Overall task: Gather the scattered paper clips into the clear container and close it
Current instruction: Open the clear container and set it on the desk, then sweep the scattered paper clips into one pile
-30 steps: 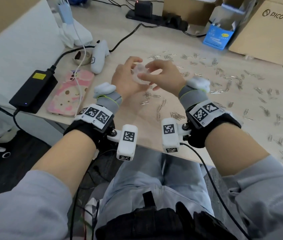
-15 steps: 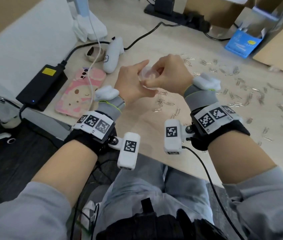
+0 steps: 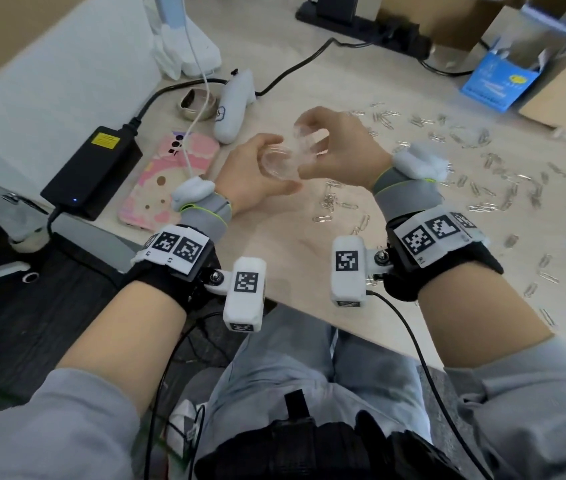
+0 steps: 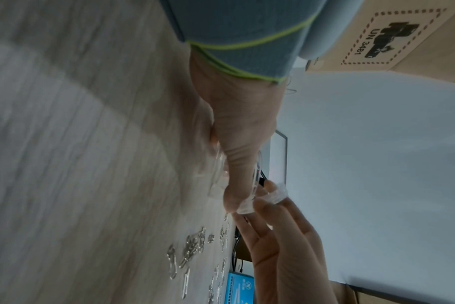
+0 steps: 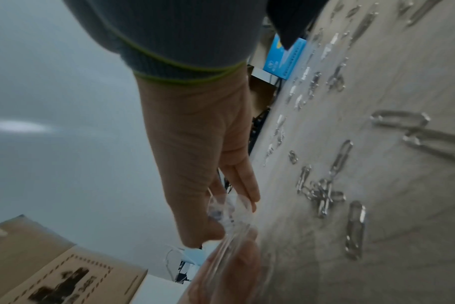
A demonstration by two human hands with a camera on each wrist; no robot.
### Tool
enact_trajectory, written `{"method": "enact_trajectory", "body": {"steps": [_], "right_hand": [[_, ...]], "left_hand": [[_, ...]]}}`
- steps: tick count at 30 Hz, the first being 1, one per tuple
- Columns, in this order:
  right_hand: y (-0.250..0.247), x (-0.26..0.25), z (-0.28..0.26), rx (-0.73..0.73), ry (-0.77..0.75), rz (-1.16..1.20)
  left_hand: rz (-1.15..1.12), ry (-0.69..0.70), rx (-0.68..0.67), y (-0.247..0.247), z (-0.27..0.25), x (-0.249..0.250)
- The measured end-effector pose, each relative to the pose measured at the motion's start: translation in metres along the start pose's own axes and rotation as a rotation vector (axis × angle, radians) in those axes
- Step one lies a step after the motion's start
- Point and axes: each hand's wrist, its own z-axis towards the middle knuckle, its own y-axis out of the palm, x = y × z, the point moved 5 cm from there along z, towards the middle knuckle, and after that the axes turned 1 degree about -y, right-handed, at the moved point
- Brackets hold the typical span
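Above the table's middle both hands hold a small clear container that has come apart in two. My left hand [image 3: 267, 174] cups the shallow round clear part [image 3: 277, 162] in curled fingers. My right hand [image 3: 312, 133] pinches the other clear part [image 3: 305, 142] just right of it and slightly higher. In the left wrist view my thumb [image 4: 237, 164] lies across the clear part [image 4: 217, 172]. The right wrist view shows the pinched clear part [image 5: 227, 209]. Several silver paper clips [image 3: 482, 174] lie scattered over the wooden table [image 3: 295, 254] to the right, with some [image 3: 330, 202] under the hands.
A pink phone [image 3: 170, 174], a black power brick [image 3: 96, 168] with its cables and a white controller [image 3: 233, 109] lie left of the hands. A blue box [image 3: 497, 81] and cardboard boxes [image 3: 565, 84] stand at the back right. The table's front edge runs just behind my wrists.
The two hands, pressed together round the clear container before, have drawn slightly apart, and the container now shows as two separate parts, one in each hand.
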Motion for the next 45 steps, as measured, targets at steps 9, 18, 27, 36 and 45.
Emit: {"method": "enact_trajectory", "body": {"steps": [9,18,27,36,45], "right_hand": [[0.013,0.026,0.014,0.166,0.280,0.561],[0.013,0.043,0.020,0.230,0.286,0.358],[0.004,0.047,0.008,0.279,0.269,0.243],[-0.028,0.057,-0.040,0.449,0.220,0.301],[-0.067,0.108,-0.147,0.755,0.390,0.142]], "left_hand": [[0.097,0.075,0.011,-0.004,-0.009,-0.002],[0.074,0.022,-0.021,-0.001,-0.011,-0.003],[0.169,0.005,0.031,0.006,-0.014,0.007],[0.248,0.146,0.142,0.003,-0.018,0.055],[0.141,0.198,-0.220,0.081,-0.038,0.096]]}}
